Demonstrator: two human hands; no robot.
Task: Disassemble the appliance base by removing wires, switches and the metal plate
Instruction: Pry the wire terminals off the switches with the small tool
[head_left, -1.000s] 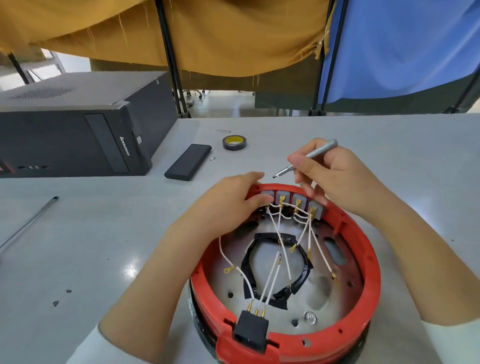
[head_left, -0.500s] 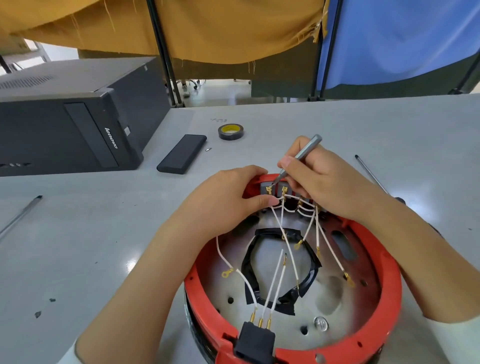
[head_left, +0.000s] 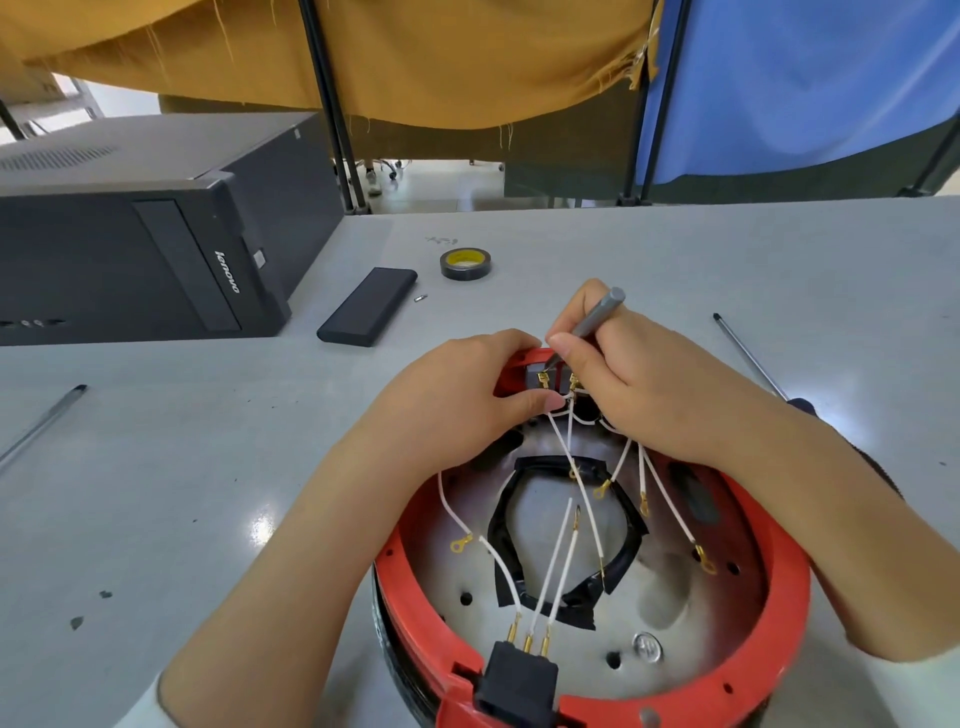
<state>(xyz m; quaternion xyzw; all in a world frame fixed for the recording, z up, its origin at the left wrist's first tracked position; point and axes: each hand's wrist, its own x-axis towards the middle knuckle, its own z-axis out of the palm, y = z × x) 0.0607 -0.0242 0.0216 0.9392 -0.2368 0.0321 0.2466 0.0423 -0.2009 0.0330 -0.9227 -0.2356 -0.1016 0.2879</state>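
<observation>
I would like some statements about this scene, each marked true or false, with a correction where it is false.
1. The right hand holds a thin grey tool. True.
2. The left hand lies flat on the table, away from the red base. False: it grips the base's far rim beside the switches.
3. The roll of tape sits inside the base. False: it lies on the table beyond it.
4. Three wires run into the black connector at the near rim. True.
5. The black computer case is at the left. True.
</observation>
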